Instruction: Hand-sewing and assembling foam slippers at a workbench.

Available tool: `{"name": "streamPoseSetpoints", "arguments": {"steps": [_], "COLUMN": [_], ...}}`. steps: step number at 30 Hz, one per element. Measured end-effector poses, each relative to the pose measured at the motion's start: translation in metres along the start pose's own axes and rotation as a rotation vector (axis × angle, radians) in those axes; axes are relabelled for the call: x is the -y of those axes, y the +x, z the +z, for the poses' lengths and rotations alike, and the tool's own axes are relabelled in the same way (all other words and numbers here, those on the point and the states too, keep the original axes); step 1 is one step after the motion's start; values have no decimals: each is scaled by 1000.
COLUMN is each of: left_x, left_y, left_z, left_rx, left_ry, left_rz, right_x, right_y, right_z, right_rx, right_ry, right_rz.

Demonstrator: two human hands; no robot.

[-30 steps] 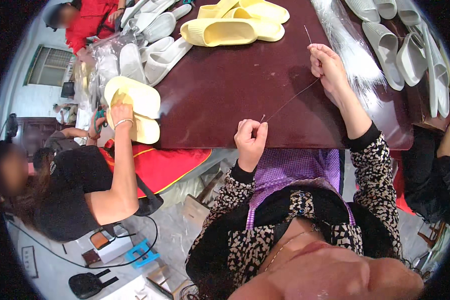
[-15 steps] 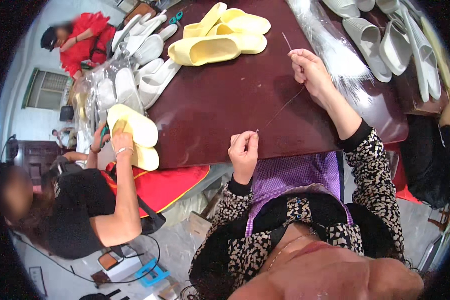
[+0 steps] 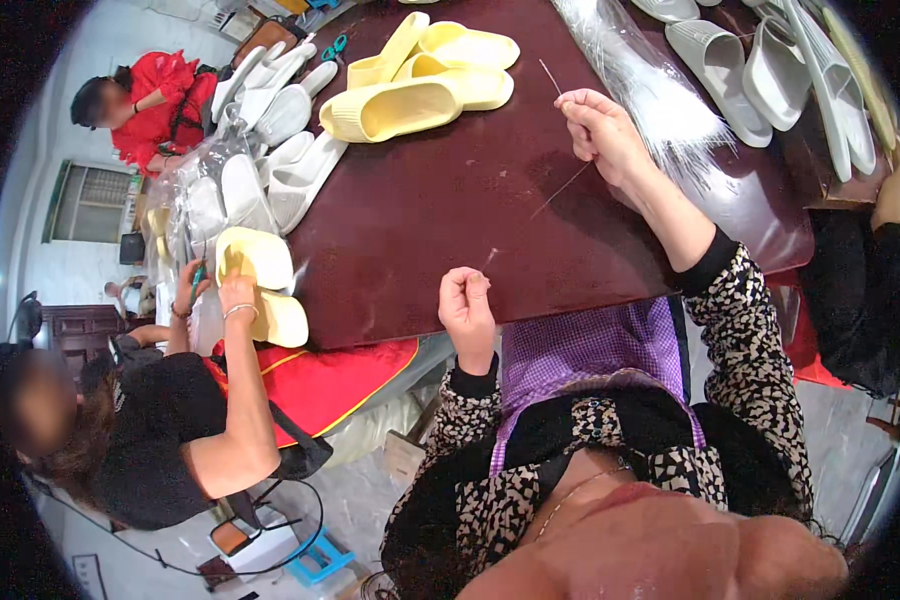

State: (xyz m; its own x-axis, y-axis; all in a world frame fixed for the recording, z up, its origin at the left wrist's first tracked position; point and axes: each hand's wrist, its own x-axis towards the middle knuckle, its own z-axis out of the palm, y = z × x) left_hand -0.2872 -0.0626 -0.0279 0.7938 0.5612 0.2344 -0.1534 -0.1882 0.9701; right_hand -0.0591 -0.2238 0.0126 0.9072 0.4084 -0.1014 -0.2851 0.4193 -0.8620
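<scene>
My right hand (image 3: 602,135) is closed in a pinch above the dark red table (image 3: 400,250). It grips a thin strand (image 3: 560,190), one end sticking up past the fingertips and the other slanting down toward the left. My left hand (image 3: 467,310) is closed near the table's front edge, thumb against fingers. A tiny pale tip (image 3: 490,256) shows just above it; what the fingers hold is too small to make out. The strand's lower end stops short of the left hand. Beyond my right hand lies a bundle of clear thin strands (image 3: 660,100).
Yellow slippers (image 3: 395,108) lie at the back, beside green-handled scissors (image 3: 336,46). Grey slippers (image 3: 720,85) stand at the right, more pale ones (image 3: 305,180) at the left. A co-worker at left handles yellow slippers (image 3: 260,255); another person in red stands farther off.
My left hand has moved slightly left and down, my right hand slightly left and up. The strand stretched between both hands before; now a gap separates its lower end from my left hand.
</scene>
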Motion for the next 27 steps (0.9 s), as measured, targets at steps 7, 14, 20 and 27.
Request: {"name": "streamPoseSetpoints", "arguments": {"steps": [7,14,20,27], "left_x": [-12,-16,-14,-10], "left_y": [13,26,21,16], "left_z": [-5,-12,-13,-15], "left_rx": [-71,-39,-48,-29], "left_ry": [132,604,608,671], "left_rz": [81,596,532,503], "right_x": [5,7,11,8], "right_y": [-3,0,0,2], "right_z": [3,-1,-7,-5], "right_rx": [-80,-121,-88,-65], "right_ry": [-33,33,97,68], "right_rz": [-40,-50,-65,-41]}}
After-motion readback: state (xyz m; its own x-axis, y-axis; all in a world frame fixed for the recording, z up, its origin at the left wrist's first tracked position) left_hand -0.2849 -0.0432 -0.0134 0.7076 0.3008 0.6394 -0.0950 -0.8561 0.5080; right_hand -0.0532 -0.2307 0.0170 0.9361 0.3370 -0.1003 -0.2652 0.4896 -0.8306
